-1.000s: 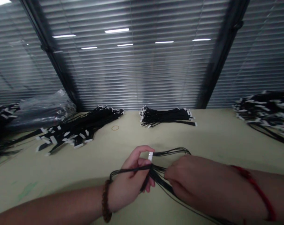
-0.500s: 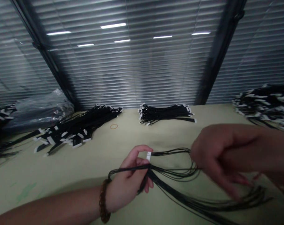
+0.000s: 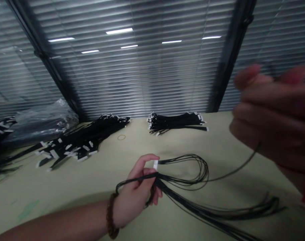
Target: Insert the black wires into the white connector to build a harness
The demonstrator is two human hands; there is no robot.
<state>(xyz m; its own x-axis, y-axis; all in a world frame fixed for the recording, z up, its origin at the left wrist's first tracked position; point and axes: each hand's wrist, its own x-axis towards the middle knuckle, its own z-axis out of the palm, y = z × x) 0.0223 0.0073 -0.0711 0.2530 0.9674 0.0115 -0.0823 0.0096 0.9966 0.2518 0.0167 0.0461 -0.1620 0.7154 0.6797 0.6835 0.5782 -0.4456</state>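
My left hand, with a brown bead bracelet at the wrist, is closed on a bundle of thin black wires. A small white connector shows between its thumb and index finger. From the connector the wires bend into a loop to the right; their long loose ends trail to the lower right. My right hand is raised at the right, blurred, with its fingers curled. One single wire runs from the loop up to the front of this hand, where its end is hard to make out.
Behind lie a stack of black cables with white ends and a wider cable pile to its left. A clear plastic bag sits at the far left. A rubber band lies on the table, before window blinds.
My right hand has risen from the wires at the lower right to the upper right. The loop now shows in full, with one wire drawn out to the right. My left hand has barely moved.
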